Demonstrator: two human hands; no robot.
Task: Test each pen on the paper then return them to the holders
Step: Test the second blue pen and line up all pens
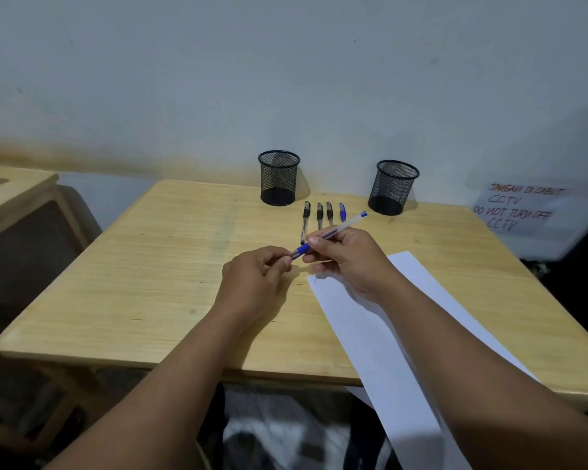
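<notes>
**Two hands hold one blue pen above the table, cap end toward the left hand**

Two bare forearms reach in from the bottom edge over a light wooden table. A white sheet of paper lies under the right forearm, slanting away, with a faint scribble at its far left corner.

Beyond the paper's corner, both hands meet on a blue pen. The right hand grips the clear barrel with curled fingers and thumb. The left hand pinches the blue end nearest it, likely the cap, either going on or coming off; which one cannot be told. The pen's long axis runs from lower left at the left fingertips up to the far right, pointing roughly toward the right holder.

Farther back, four more pens lie side by side, three black-capped and one blue, lengthwise away from the viewer. They sit between the left holder and the right one, two black mesh cups near the wall. The right hand is nearer to both.
</notes>
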